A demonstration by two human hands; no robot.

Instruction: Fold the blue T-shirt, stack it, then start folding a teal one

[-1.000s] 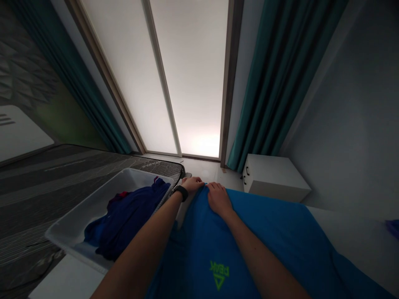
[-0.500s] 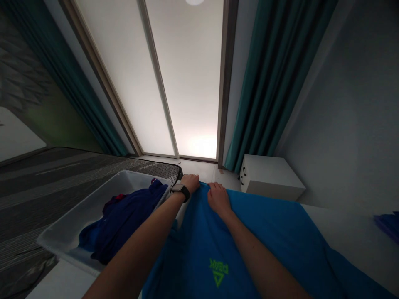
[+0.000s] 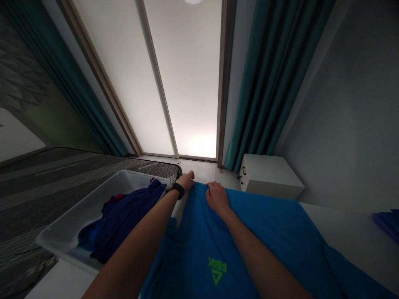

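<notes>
A blue shirt [image 3: 199, 232] lay spread across the lower centre and lower right of the frame, running out of view at the bottom edge. Its far edge formed a nearly straight line from the centre toward the right, sloping slightly downward. The green print [image 3: 217, 270] stood inverted, the triangle below the lettering with its tip toward the bottom of the frame; because the near end was cut off, the full long axis could not be told. The left hand [image 3: 186, 181], a dark watch [image 3: 177, 189] at its wrist, had its fingers bent at the far left corner of the cloth; whether they pinched it could not be told. The right hand [image 3: 218, 197] rested on the shirt, fingers close together and curled at the far edge, any grip likewise unclear. A white surface [image 3: 343, 226] supported the shirt. At lower left, a translucent tub [image 3: 84, 211] held dark blue garments [image 3: 127, 216], beside a dark grey striped surface [image 3: 28, 195]. Bright frosted panels [image 3: 193, 83] filled the upper centre, flanked by teal curtains [image 3: 280, 74]; a white cabinet [image 3: 274, 174] with dark handles stood at right of centre, near a grey wall [image 3: 352, 124].
</notes>
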